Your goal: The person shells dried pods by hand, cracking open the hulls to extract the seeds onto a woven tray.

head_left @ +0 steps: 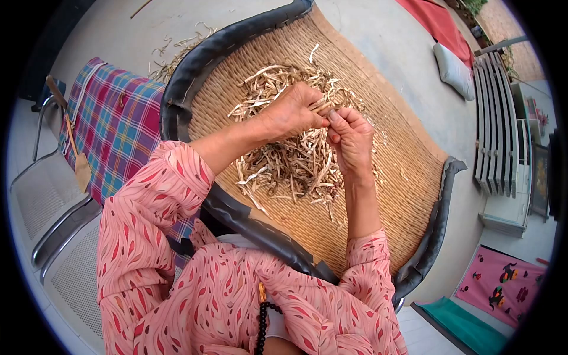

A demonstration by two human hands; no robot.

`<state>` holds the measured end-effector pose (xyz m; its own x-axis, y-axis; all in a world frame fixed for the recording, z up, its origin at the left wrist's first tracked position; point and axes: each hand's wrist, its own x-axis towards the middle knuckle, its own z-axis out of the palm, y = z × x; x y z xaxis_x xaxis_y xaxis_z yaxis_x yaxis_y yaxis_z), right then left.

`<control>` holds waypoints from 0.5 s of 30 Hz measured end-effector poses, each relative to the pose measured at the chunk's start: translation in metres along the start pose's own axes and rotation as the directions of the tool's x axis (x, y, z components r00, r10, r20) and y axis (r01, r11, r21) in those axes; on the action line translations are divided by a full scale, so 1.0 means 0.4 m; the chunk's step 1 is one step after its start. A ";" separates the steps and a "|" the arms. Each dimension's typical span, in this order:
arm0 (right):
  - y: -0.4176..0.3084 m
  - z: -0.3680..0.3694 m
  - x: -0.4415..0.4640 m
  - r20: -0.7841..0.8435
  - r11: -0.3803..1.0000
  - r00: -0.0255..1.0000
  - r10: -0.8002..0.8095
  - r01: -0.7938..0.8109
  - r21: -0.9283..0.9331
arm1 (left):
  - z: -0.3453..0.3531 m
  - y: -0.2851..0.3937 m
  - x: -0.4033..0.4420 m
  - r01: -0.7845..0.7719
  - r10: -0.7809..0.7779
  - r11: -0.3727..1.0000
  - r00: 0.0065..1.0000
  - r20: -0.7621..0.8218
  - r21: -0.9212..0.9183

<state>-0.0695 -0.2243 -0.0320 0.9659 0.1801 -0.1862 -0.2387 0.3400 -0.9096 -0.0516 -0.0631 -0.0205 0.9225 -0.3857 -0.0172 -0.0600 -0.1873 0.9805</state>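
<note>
Dried, pale brown pods [290,163] lie in a loose heap on a woven tray [408,177] with a black padded rim. Over the heap, my left hand [294,109] is closed around a few dried pods, whose pale ends show between the fingers. My right hand [353,136] meets it at the fingertips, with thumb and index finger pinched at the end of those pods. Whether the right fingers grip the same pod is hard to make out.
At the left are a plaid cloth [118,124], perforated metal chairs [68,278] and a wooden spatula [82,171]. More dried strands [171,62] lie beyond the rim. A grey cushion [454,71] and stacked slatted panels [494,124] are at the right.
</note>
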 end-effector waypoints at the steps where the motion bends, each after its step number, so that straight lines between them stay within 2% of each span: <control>1: 0.001 -0.003 0.000 -0.004 0.999 1.000 -0.022 0.022 -0.029 | 0.000 -0.002 0.000 -0.014 0.014 1.000 1.000 0.008 -0.011; 4: -0.003 -0.003 -0.004 0.027 0.998 0.998 -0.060 0.060 -0.027 | 0.002 0.000 -0.002 0.051 -0.051 0.998 0.999 0.016 -0.022; 10: 0.000 -0.005 -0.010 0.038 0.997 0.999 -0.038 0.040 -0.070 | -0.002 -0.014 -0.005 0.001 0.000 1.000 0.999 0.048 -0.017; 15: -0.008 -0.007 -0.015 0.033 0.982 0.999 -0.029 0.035 -0.187 | 0.003 -0.026 -0.001 -0.043 0.043 0.993 0.999 0.000 0.110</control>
<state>-0.0744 -0.2289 -0.0290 0.9686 0.2004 -0.1469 -0.1816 0.1674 -0.9690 -0.0518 -0.0620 -0.0311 0.9191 -0.3931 0.0252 -0.1410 -0.2685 0.9529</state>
